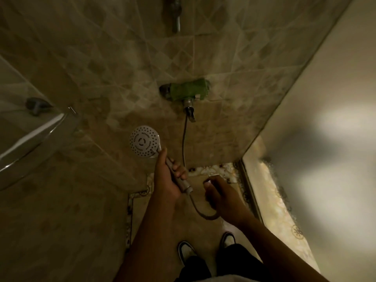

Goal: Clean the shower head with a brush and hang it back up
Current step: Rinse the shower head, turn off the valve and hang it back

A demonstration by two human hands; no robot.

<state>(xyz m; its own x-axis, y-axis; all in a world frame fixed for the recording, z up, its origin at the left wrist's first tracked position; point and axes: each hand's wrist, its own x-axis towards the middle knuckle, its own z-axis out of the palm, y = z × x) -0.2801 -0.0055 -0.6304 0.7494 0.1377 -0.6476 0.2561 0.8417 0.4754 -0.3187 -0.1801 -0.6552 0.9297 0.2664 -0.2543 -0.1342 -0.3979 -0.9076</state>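
Head view, left hand (166, 178) gripping shower head (144, 143) (face-up)

Tiled shower floor (203, 237), patterned border, two dark white-toed shoes (186, 251) standing on it

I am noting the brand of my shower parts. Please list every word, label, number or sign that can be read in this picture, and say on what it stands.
None can be read.
Shower head, held in the left hand: a round mark at the centre of its face, too blurred to read.
Green-wrapped faucet on the wall: no text visible.
Small object in the right hand: no text visible.
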